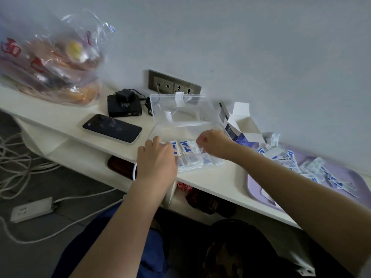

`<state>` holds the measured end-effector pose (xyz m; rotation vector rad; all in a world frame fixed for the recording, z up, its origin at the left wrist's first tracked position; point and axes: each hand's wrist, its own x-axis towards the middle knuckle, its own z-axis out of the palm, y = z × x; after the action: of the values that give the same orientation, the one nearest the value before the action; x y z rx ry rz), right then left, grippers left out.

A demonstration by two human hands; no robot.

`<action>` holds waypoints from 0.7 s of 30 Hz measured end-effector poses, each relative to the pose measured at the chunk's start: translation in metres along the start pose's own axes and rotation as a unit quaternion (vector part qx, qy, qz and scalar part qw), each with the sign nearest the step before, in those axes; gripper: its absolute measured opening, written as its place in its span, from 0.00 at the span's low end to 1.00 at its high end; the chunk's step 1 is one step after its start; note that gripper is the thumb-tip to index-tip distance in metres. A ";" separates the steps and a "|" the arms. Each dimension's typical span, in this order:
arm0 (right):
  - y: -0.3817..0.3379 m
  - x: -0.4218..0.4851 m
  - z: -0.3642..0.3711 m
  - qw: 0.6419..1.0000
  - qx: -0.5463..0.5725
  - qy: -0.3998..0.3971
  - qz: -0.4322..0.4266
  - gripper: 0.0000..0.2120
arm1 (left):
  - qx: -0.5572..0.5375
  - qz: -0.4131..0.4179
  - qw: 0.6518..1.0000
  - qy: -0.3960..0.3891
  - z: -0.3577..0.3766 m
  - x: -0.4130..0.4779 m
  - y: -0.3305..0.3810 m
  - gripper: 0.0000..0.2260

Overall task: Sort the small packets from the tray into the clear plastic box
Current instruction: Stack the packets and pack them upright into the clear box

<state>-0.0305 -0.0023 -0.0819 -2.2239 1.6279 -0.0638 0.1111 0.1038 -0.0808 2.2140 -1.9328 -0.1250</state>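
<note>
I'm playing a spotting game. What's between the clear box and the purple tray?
An opened cardboard carton stands between the clear box and the purple tray, in the head view.

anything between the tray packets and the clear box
Nothing visible does. The clear plastic box lies open, and the opened carton sits behind the direct line from the packets on the purple tray.
</note>
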 end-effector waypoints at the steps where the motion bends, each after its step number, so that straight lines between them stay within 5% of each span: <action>1: -0.002 0.004 0.000 1.000 -0.004 -0.026 0.015 0.12 | -0.003 -0.001 1.000 -0.002 0.000 0.000 0.000 0.11; 8: -0.010 0.030 0.015 0.992 -0.015 -0.110 0.064 0.16 | -0.011 -0.007 1.000 -0.001 0.001 0.001 0.003 0.10; 21: -0.013 0.038 0.021 0.992 0.010 -0.117 0.043 0.15 | -0.027 -0.009 1.000 -0.008 0.002 0.002 0.003 0.11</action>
<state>-0.0004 -0.0282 -0.1041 -2.0573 1.5837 0.1954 0.1080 0.1010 -0.0817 2.2023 -1.8960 -0.1954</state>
